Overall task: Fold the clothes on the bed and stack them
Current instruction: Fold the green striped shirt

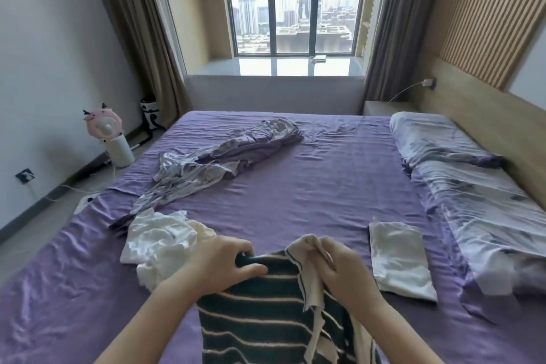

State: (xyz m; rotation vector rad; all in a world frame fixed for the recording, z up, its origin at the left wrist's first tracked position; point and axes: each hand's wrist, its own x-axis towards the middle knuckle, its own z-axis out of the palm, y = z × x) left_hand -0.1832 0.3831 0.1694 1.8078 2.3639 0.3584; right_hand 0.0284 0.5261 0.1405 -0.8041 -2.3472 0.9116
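A tall window (295, 3) with dark frames fills the far wall, showing city towers beyond a glossy sill (274, 66) on which a small box-like item (319, 58) lies at the right, and grey-brown curtains (139, 23) hang at both sides. On the floor by the left wall a pink fan on a white base (110, 136) stands near a black-and-white bin (150, 114), with a wall socket (25, 176) lower down. At the right, a slatted wood panel (484, 9) rises above the wooden headboard (487, 115), where a plugged-in charger (428, 83) trails a white cable.
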